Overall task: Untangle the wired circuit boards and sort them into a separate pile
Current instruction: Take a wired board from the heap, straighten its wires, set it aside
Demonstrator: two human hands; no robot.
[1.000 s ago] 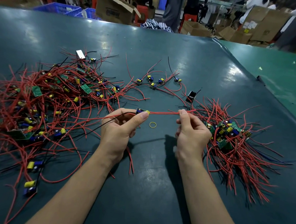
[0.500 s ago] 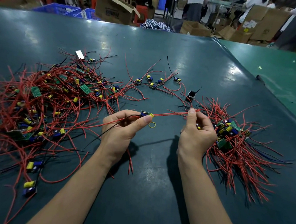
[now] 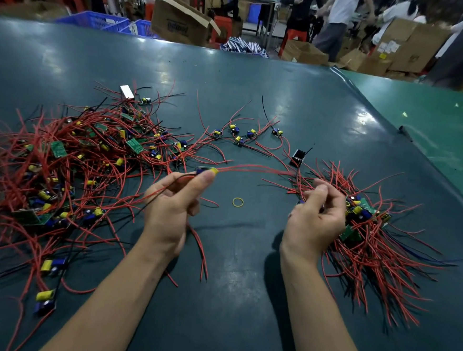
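A big tangle of small circuit boards with red wires (image 3: 69,164) covers the left of the table. A smaller, tidier pile of wired boards (image 3: 369,228) lies on the right. My left hand (image 3: 173,207) pinches one small circuit board (image 3: 206,170) with a yellow part between thumb and fingers, held above the table. Its red wires (image 3: 252,168) arc to the right toward my right hand (image 3: 315,219), which curls its fingers round red wire ends at the edge of the right pile.
Several loose wired boards (image 3: 238,134) lie at the middle back, with a black part (image 3: 297,158) beside them. A yellow rubber band (image 3: 238,202) sits between my hands. A white block (image 3: 126,91) lies behind the tangle. Boxes, crates and people stand beyond the dark green table (image 3: 242,313).
The held wires were pulled taut between my hands; now they arc slack. My right hand has moved right and down to the right pile. My left hand stays on the board.
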